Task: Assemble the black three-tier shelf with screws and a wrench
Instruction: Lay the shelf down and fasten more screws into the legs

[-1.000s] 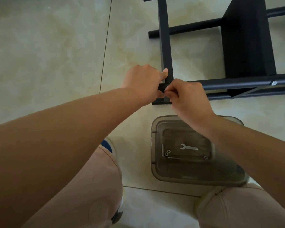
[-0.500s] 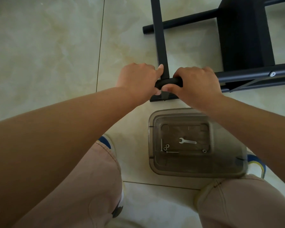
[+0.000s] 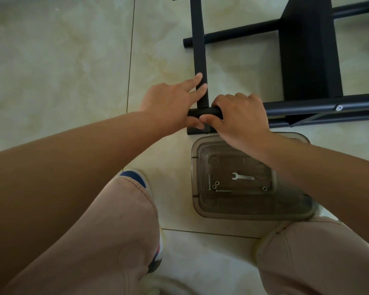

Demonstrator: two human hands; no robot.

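Shelf (image 3: 311,60) is lying on its side on the tiled floor (image 3: 62,60), ahead of the knees. Right hand (image 3: 241,120) is curling round the near tube (image 3: 205,111), long axis running left-right. Left hand (image 3: 170,103) is touching the upright bar (image 3: 199,50), fingers straight along it, thumb under the tube end. Wrench (image 3: 242,177) and screws (image 3: 216,187) are waiting in the clear box (image 3: 196,162), just behind the right wrist, likely nearer that hand.

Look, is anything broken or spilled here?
Nothing stands out. The wrench and screws lie loose but tidy inside the clear bin, and the black shelf frame looks undamaged.
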